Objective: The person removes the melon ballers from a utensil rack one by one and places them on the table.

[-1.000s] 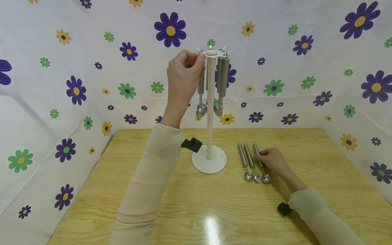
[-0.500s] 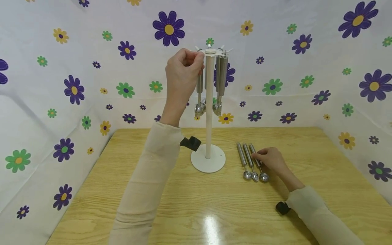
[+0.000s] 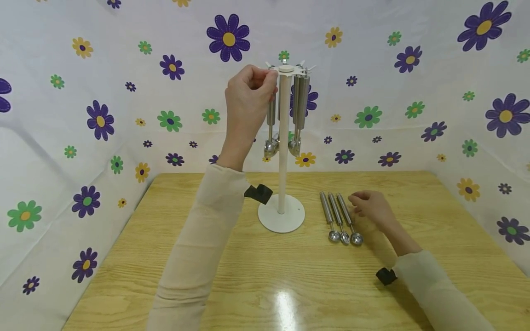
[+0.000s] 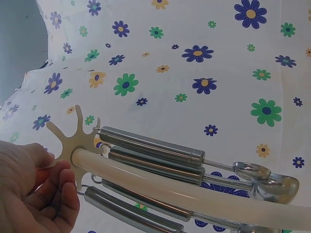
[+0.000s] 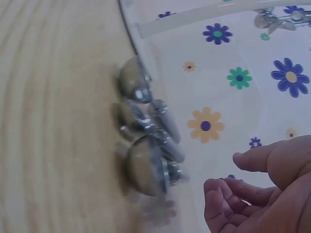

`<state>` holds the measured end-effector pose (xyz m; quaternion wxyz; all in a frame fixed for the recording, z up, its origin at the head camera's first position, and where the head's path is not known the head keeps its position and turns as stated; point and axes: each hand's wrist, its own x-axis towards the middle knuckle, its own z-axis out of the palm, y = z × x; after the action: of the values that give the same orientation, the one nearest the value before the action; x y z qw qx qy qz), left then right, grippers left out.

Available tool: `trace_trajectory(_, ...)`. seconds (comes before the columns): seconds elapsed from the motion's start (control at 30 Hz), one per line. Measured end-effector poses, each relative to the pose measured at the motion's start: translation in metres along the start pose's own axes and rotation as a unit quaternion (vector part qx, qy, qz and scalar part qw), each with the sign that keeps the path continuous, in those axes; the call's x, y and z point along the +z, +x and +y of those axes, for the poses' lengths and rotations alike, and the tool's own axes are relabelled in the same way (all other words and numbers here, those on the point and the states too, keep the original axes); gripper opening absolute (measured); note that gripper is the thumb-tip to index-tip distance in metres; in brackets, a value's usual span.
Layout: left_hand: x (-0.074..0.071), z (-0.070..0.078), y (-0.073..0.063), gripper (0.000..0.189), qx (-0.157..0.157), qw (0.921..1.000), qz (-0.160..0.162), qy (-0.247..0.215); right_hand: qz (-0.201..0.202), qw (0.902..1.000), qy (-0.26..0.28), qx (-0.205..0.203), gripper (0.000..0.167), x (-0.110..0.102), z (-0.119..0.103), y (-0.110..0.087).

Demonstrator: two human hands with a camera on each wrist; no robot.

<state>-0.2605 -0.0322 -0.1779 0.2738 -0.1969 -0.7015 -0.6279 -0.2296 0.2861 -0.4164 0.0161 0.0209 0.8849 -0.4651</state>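
Note:
High on the white rotating rack [image 3: 283,174], my left hand [image 3: 249,94] pinches one arm of its star-shaped hook top [image 3: 286,70] between thumb and fingers. Several steel scoops hang from the hooks by their handle ends, such as a scoop [image 3: 302,102] on the right side; their bowls point down. The left wrist view shows a hanging scoop [image 4: 150,144] close up. On the table, three steel scoops [image 3: 344,211] lie side by side, bowls toward me. My right hand [image 3: 374,209] hovers just right of them, fingers loosely bent, holding nothing.
The rack's round white base [image 3: 281,223] stands on the wooden table [image 3: 290,271], left of the lying scoops. A flowered cloth [image 3: 198,92] hangs behind and on both sides of the table.
The rightmost lying scoop has shifted left against the other two. My right hand has let go of it and moved up and right. The left hand stays at the hook top.

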Motion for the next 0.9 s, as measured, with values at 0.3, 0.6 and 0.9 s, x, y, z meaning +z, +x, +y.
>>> trace_trajectory(0.3, 0.004, 0.002, -0.001, 0.015, 0.005, 1.0000, 0.000, 0.003, 0.004, 0.9991, 0.023, -0.034, 0.055, -0.027, -0.024, -0.005)
trace_trajectory(0.6, 0.005, 0.001, -0.001, 0.015, 0.002, 1.0000, 0.004, 0.008, 0.033, 0.9950, 0.056, -0.075, 0.053, -0.056, -0.056, -0.004)
trace_trajectory(0.9, 0.005, 0.001, -0.001, 0.015, 0.002, 1.0000, 0.005, 0.006, 0.066, 0.9863, 0.094, -0.119, 0.049, -0.084, -0.097, -0.011)
